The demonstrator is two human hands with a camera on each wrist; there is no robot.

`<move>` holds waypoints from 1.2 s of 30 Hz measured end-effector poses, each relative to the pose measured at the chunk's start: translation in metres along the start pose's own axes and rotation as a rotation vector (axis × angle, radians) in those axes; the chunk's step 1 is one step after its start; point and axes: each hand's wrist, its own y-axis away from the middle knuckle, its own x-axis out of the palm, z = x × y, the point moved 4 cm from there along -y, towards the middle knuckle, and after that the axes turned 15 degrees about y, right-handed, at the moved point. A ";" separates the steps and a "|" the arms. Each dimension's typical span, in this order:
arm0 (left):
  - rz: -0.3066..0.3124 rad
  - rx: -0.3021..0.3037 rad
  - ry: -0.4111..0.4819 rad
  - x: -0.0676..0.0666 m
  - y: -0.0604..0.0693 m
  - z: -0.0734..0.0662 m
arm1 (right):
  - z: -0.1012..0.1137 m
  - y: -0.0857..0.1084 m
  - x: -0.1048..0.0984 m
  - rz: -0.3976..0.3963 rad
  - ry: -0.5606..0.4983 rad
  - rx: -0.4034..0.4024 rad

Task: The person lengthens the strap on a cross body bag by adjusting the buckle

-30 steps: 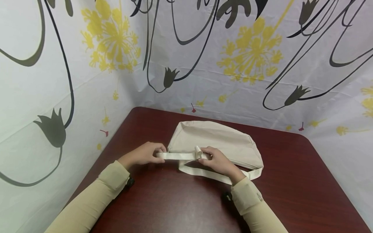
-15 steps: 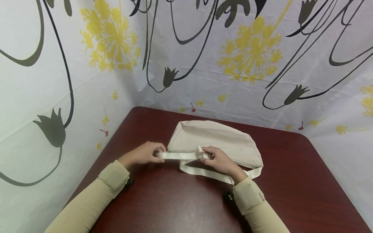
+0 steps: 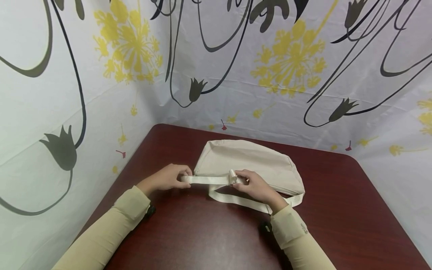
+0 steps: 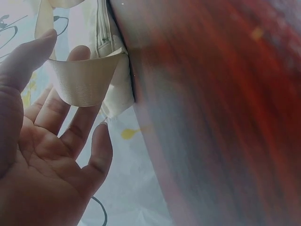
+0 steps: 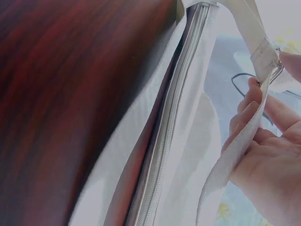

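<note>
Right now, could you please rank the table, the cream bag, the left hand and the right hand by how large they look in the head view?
1. Table
2. Cream bag
3. Left hand and right hand: too alike in size to rank apart.

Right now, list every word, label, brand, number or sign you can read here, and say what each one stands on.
None: no readable text shows in any view.
Bag, strap and zipper: no lettering visible.
Table: no lettering visible.
Backdrop: only printed flowers and stems, no words.
Right cuff: a small grey mark, too small to tell whether it is lettering.
</note>
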 end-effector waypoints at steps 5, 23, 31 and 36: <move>0.004 -0.006 0.005 0.000 0.000 0.000 | 0.000 0.002 -0.002 -0.012 -0.003 -0.005; 0.018 0.020 0.023 -0.001 0.002 0.003 | -0.003 0.004 -0.005 -0.017 0.012 -0.006; 0.021 0.017 0.039 -0.002 0.002 0.003 | -0.004 0.004 -0.007 -0.023 0.022 0.005; 0.016 0.012 0.047 -0.002 0.003 0.003 | -0.005 0.005 -0.009 -0.023 0.028 0.010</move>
